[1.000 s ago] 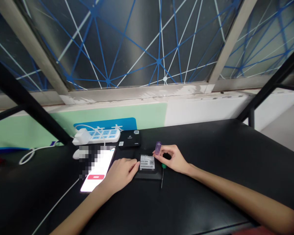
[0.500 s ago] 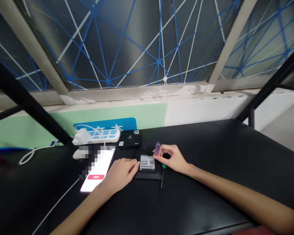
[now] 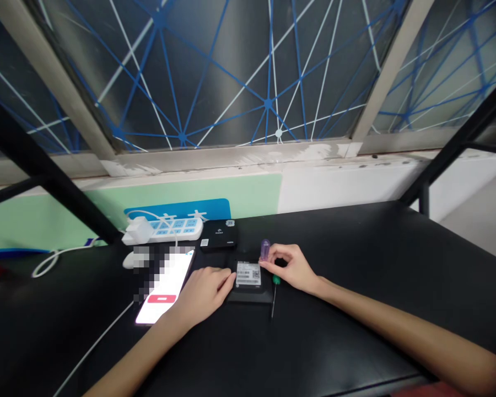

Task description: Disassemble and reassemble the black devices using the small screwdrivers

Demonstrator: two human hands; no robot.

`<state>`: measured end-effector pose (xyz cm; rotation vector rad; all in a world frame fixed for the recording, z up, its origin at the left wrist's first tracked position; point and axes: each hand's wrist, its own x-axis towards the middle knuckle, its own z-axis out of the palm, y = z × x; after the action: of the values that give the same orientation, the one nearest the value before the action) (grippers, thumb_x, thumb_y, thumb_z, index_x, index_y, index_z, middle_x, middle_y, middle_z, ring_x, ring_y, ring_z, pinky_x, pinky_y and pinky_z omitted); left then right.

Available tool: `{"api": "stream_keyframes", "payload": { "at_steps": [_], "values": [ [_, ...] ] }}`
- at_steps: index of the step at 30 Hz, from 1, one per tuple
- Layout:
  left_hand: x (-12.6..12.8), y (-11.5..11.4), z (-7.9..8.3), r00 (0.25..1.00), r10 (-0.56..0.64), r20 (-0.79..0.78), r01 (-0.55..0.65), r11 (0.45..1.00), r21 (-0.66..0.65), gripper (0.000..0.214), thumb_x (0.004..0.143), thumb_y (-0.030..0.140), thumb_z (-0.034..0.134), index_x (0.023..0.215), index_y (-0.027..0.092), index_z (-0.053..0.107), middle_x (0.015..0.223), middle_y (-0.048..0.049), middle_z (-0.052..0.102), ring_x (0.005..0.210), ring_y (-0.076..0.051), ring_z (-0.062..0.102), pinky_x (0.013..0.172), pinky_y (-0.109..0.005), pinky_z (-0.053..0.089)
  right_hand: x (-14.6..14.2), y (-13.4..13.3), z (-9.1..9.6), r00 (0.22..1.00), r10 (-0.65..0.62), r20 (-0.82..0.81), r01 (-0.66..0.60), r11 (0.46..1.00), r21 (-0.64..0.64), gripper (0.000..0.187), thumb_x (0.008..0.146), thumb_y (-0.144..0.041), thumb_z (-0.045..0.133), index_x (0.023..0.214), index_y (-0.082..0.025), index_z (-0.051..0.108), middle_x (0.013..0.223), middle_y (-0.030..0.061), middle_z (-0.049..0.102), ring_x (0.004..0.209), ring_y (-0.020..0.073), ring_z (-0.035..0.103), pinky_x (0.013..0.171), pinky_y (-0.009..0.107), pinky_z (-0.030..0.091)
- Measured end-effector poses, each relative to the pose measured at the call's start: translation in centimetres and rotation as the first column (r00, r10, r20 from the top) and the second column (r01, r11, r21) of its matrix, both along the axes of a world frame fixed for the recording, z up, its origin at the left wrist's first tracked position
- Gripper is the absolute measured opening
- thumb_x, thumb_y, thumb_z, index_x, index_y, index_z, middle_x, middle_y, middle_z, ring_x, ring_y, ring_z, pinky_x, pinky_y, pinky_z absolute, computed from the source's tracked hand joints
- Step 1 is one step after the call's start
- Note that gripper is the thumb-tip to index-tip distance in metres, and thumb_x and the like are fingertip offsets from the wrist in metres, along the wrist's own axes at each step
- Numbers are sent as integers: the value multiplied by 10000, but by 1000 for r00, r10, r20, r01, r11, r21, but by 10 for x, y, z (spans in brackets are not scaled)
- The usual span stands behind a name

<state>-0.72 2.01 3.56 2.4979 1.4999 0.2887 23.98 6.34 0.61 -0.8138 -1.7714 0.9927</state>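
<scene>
A small black device with a white label lies flat on the black table. My left hand rests on its left edge, fingers curled and pressing it down. My right hand pinches a purple-handled screwdriver, held upright at the device's far right corner. A second screwdriver with a green collar lies on the table just right of the device, under my right hand.
A lit phone lies left of my left hand, with a white cable running toward the near edge. Behind it are a white power strip with a plug, and another black box. A window and wall close the far side.
My right hand and the purple screwdriver shifted very slightly; the handle tilts a touch differently. My left hand and the device stay put.
</scene>
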Motion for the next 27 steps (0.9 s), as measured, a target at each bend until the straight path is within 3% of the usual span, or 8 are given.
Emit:
{"api": "stream_keyframes", "payload": {
  "at_steps": [13,21,27],
  "values": [
    [1,0,1,1000,0,0,0,1000,0,433,1032,354,312,686,206,527,677,-5,617,629,-181,601,573,-281,295,0,-4,5,999,31,10,-31,999,43,193,872,-333,668,867,-141,683,799,68,698,647,137,592,647,282,530],
    [2,0,3,1000,3,0,-3,1000,-10,433,1033,348,317,684,202,528,687,-14,631,643,-190,613,577,-280,302,0,-1,0,1000,-6,-5,6,1000,15,291,811,-439,721,813,-159,643,737,36,650,622,136,587,614,277,525],
    [1,-1,3,1000,2,-3,-2,1000,-7,427,1034,351,322,685,203,518,683,-10,630,639,-189,609,576,-275,292,0,0,0,1000,0,-15,0,1000,-3,274,792,-402,753,813,-158,629,747,31,649,631,130,592,614,265,530]
  ]
}}
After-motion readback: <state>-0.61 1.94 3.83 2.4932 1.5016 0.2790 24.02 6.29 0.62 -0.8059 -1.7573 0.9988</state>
